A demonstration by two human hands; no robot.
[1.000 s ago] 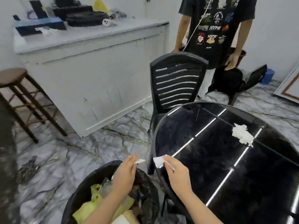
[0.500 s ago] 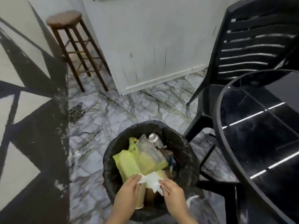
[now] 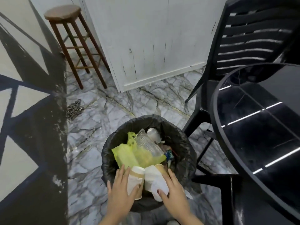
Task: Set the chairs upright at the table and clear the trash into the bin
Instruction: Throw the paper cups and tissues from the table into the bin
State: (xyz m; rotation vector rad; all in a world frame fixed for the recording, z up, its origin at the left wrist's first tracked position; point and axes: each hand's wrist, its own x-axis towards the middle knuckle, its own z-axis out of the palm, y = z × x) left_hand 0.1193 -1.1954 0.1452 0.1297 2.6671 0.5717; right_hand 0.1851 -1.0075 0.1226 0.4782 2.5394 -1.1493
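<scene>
While both hands (image 3: 146, 190) hover spread, paper (image 3: 158, 184) lies between, atop bin (image 3: 183, 143).

Both hands reach forward, left hand (image 3: 121, 189) and right hand (image 3: 174, 192) spread flat, palms down.

Marbled floor (image 3: 97, 127), bin (image 3: 186, 143), wooden stool (image 3: 73, 38), black chair (image 3: 243, 38), chain (image 3: 73, 108)

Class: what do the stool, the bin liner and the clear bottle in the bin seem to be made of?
Stool: brown wood, apparently, with turned legs and rungs. Bin liner: thin black plastic film, crinkled and glossy. Clear bottle: ribbed see-through plastic, probably.
</scene>
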